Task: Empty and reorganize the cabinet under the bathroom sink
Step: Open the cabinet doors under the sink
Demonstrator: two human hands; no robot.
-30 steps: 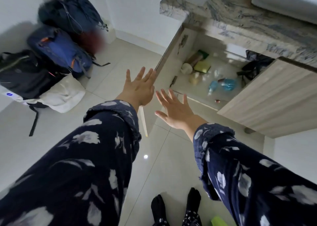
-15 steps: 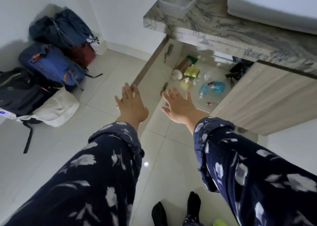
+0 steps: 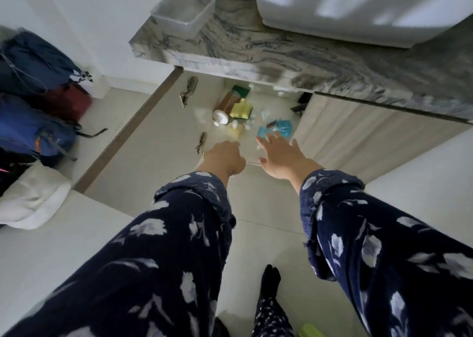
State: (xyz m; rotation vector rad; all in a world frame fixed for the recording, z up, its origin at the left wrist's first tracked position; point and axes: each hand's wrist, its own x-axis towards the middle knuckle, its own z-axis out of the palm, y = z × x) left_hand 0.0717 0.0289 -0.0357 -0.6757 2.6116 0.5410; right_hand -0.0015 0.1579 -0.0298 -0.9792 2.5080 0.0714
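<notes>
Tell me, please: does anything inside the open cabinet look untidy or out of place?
Yes. On the cabinet floor, a brown bottle lies on its side, and small white bits are scattered loose around the blue packet. I see no spill or damage.

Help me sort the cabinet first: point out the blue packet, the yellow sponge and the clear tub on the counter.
blue packet [image 3: 279, 128]: head view, middle of its blue wrap.
yellow sponge [image 3: 240, 110]: head view, its yellow top face.
clear tub [image 3: 185, 8]: head view, its inner floor.

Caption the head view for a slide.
Both bare hands, left and right, reach into the open under-sink cabinet toward a blue plastic packet.
</notes>
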